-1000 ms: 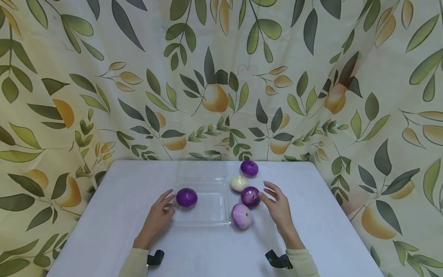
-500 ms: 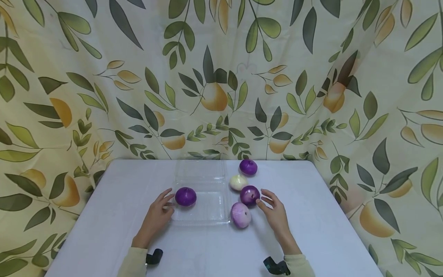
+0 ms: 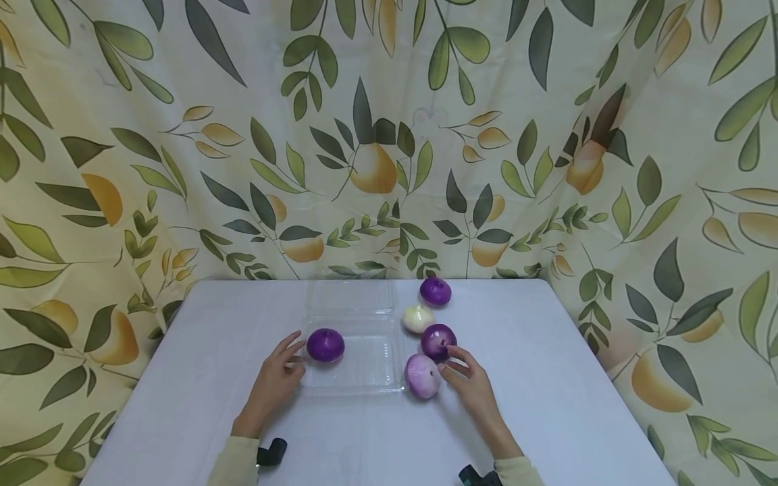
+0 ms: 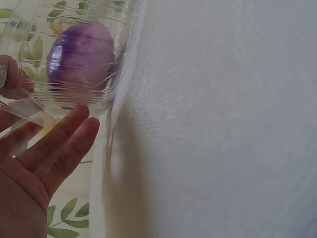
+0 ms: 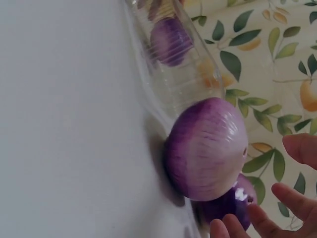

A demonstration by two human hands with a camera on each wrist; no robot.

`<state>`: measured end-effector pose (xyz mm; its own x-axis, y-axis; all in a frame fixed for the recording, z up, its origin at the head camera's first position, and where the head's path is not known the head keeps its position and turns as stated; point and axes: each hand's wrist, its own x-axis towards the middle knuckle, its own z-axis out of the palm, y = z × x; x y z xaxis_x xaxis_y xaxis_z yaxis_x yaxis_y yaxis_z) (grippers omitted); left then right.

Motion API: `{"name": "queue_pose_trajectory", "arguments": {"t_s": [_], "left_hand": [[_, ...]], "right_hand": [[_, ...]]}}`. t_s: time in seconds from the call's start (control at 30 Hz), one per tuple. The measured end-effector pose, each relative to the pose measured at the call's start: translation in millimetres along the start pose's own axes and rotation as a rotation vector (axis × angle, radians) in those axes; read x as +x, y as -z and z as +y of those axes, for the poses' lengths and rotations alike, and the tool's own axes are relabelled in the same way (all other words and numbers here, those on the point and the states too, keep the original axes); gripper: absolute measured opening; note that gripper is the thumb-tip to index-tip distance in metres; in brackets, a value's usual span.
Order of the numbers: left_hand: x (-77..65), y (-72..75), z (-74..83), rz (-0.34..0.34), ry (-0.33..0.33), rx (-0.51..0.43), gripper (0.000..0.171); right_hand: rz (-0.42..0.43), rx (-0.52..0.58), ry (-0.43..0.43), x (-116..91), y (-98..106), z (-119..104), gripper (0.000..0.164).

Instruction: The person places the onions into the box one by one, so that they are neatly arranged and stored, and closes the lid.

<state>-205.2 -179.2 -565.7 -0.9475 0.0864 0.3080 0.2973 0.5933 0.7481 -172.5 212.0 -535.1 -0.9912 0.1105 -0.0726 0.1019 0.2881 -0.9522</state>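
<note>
A purple onion (image 3: 325,345) sits inside a clear plastic container (image 3: 377,361), at its left side. My left hand (image 3: 273,381) rests at the container's left wall, fingers fairly straight; in the left wrist view the fingertips (image 4: 81,121) lie close against the ridged plastic. My right hand (image 3: 473,388) reaches in beside a pale purple onion (image 3: 422,376) with fingers spread. The right wrist view shows a gap between these fingers and that onion. Just behind it stands a dark purple onion (image 3: 437,342), near my right fingertips; contact there is unclear.
A whitish onion (image 3: 417,318) and another purple onion (image 3: 435,291) sit farther back, right of the container. Its clear lid (image 3: 349,297) lies open behind it. The white table (image 3: 237,317) meets a leaf-patterned cloth (image 3: 365,236) at the back.
My right hand has moved left and nearer to me, from beside the dark purple onion toward the pale purple one. My left hand and the onions stay in place.
</note>
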Motion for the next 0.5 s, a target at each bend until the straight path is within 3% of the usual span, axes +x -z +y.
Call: {"name": "queue_pose_trajectory", "arguments": {"t_s": [0.5], "left_hand": [[-0.6,0.1,3.9,0.012,-0.008,0.009,0.048]], "right_hand": [[-0.070,-0.016,0.012,-4.7,-13.8,6.8,0.058]]}}
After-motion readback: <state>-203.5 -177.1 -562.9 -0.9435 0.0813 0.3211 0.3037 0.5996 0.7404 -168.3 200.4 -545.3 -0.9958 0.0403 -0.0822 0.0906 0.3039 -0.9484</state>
